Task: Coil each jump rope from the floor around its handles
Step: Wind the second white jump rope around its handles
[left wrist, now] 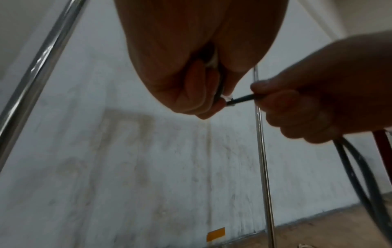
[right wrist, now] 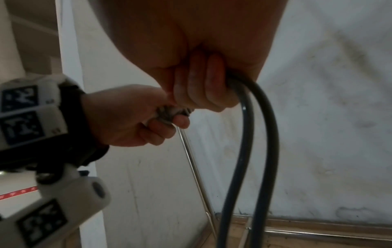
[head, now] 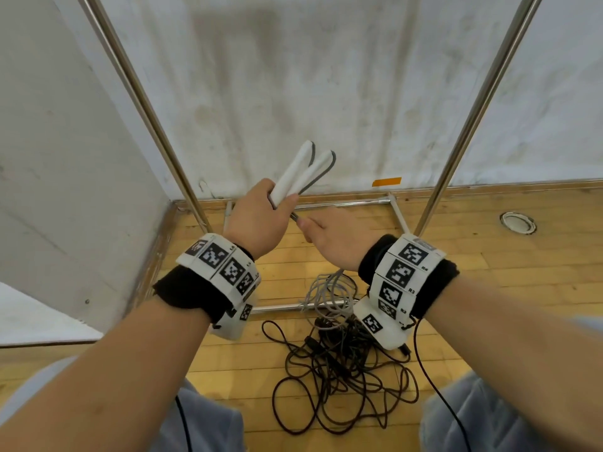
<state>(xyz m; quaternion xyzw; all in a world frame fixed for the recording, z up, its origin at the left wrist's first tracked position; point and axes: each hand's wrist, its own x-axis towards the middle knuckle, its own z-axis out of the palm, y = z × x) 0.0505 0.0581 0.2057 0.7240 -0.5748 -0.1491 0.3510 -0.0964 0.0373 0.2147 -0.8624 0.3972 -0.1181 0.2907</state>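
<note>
My left hand [head: 277, 200] grips two white handles with grey trim [head: 303, 172], held together and pointing up and away. Right beside it, my right hand [head: 313, 226] is closed around the grey rope [left wrist: 241, 97] where it leaves the handles. In the right wrist view two strands of that rope [right wrist: 254, 151] hang down from my right fist [right wrist: 201, 83]; my left hand [right wrist: 131, 117] is close on the left. The rest of the grey rope [head: 329, 288] lies bunched on the wooden floor below my hands. A black jump rope [head: 342, 370] lies tangled on the floor nearer me.
A metal rack frame surrounds the spot: slanted poles at left [head: 143, 102] and right [head: 483, 102], and a low base bar [head: 277, 308] across the floor. A stained white wall stands behind, with orange tape [head: 386, 182] at its foot. A round floor fitting [head: 518, 223] lies right.
</note>
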